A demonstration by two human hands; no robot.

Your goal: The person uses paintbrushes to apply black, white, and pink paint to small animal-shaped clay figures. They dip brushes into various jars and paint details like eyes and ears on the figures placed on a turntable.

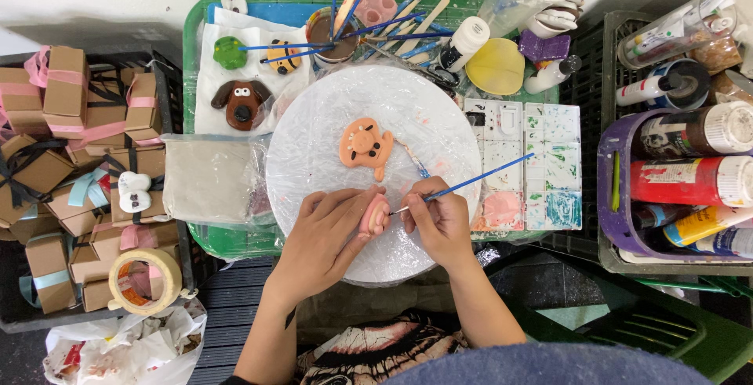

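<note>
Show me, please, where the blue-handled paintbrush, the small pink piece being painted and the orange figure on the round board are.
Blue-handled paintbrush (486,175), head view, middle of the handle.
Small pink piece (377,216), head view, its exposed side.
Orange figure (365,143), head view, centre of its face.

Pink clay piece (376,216) mostly hidden by left hand (325,240) (shape unclear); brush (463,185) tip too small.

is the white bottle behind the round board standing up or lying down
Lying down. The white bottle rests on its side in the green tray, its dark capped end pointing toward the round board.
</note>
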